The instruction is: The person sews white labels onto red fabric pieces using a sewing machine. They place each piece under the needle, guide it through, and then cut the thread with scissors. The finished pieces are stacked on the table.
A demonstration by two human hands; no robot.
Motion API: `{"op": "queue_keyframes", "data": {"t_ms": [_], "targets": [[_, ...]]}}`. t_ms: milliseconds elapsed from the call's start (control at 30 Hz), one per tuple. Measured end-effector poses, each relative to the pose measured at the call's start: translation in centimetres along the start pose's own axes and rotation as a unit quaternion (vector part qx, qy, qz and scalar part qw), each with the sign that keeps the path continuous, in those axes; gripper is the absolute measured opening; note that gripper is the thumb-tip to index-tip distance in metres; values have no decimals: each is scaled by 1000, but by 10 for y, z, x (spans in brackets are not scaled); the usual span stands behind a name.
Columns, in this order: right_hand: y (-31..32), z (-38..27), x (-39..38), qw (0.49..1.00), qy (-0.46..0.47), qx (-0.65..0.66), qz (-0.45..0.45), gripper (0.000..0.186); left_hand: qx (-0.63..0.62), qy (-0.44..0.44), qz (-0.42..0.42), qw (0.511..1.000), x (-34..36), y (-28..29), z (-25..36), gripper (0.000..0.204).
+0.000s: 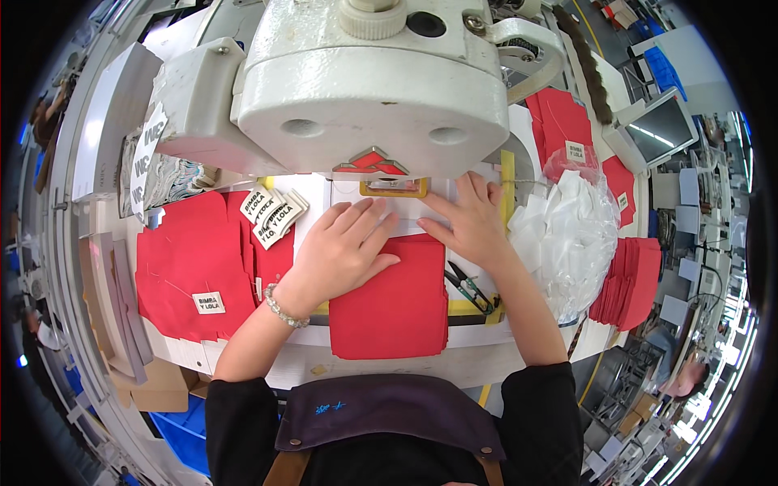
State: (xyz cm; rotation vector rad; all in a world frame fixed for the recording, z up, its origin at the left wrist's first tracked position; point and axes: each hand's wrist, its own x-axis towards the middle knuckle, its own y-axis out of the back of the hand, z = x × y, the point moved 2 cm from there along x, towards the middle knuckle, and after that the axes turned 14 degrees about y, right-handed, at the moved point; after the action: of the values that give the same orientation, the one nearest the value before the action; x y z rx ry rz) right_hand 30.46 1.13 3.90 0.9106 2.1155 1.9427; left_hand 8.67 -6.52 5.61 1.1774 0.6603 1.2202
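My left hand (339, 257) lies palm down with its fingers stretched out, over the top left edge of a stack of red fabric pieces (389, 312) and the white work plate. My right hand (472, 223) is spread with its fingers apart, index finger and thumb by the small yellow-rimmed clamp frame (393, 188) under the sewing machine head (373, 97). What lies inside that frame is partly hidden by the head. Dark thread snips with green handles (468, 289) rest beside the stack, near my right wrist. Several white printed labels (274, 215) sit left of my left hand.
Red pieces with a label (190, 267) cover the left side. A clear bag of white pieces (567, 243) stands right of my right forearm, with a folded red stack (628, 283) beyond it. Far right is a screen (660, 128). A cardboard box (158, 391) is at lower left.
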Motion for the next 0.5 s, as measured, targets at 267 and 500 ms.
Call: {"op": "queue_keyframes", "data": {"t_ms": [267, 500], "targets": [[-2, 0, -2, 1000, -6, -1, 0, 30, -3, 36, 9, 999, 28, -4, 13, 75], [0, -2, -3, 1000, -4, -8, 8, 31, -33, 29, 15, 999, 37, -14, 9, 77]]}}
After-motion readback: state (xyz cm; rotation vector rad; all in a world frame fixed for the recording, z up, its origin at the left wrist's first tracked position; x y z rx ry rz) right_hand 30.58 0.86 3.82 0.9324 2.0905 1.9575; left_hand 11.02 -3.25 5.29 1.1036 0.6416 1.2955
